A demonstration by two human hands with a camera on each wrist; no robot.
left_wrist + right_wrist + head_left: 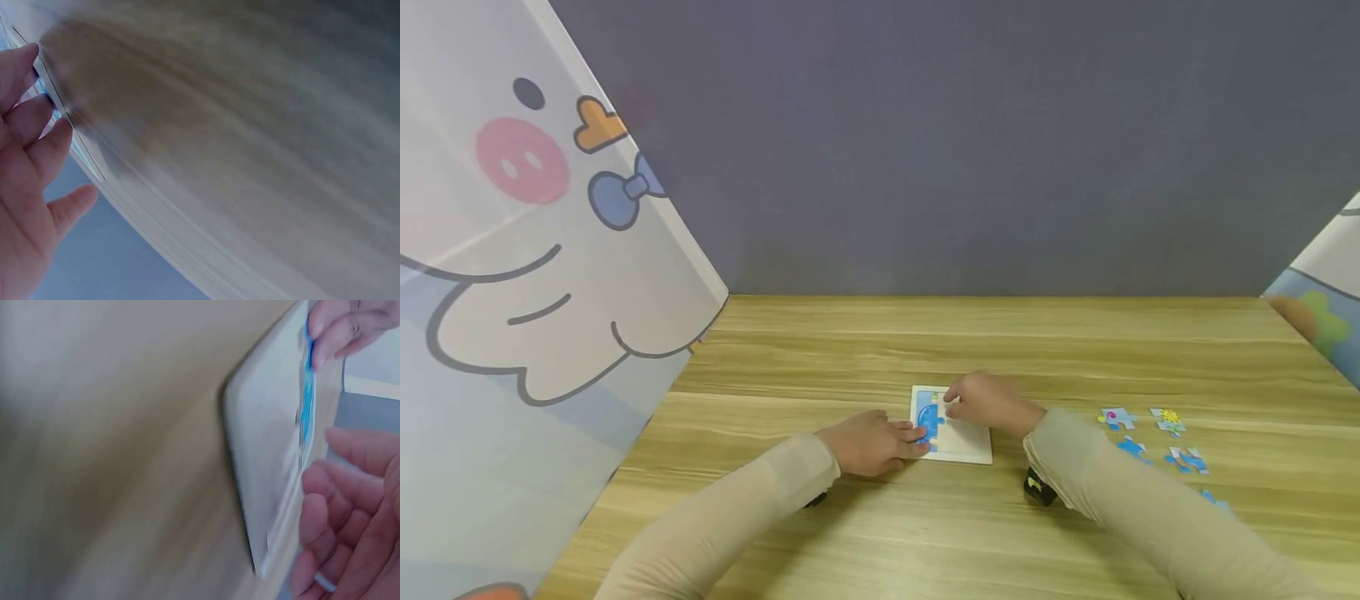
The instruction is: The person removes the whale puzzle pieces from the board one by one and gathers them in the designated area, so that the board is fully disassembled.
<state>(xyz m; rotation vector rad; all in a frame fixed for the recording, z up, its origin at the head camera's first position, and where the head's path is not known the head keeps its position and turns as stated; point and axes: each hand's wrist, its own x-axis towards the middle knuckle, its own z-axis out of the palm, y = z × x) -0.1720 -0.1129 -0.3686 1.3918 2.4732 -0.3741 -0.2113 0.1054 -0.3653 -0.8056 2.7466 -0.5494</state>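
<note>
Puzzle tray lies on table btwn L hand, overlapping its L edge, & R hand, located over its far R corner. Joined pcs sit in L part of tray; loose pcs lie on table well apart to R, beyond R sleeve. Back panel stands behind table, w/ side panels at L & R.

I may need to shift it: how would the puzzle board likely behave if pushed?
The board is probably stiff, since its edges look straight. Lying flat on the table, it seems unlikely to roll or tip. The left hand touches it, so a push may meet some resistance.
</note>
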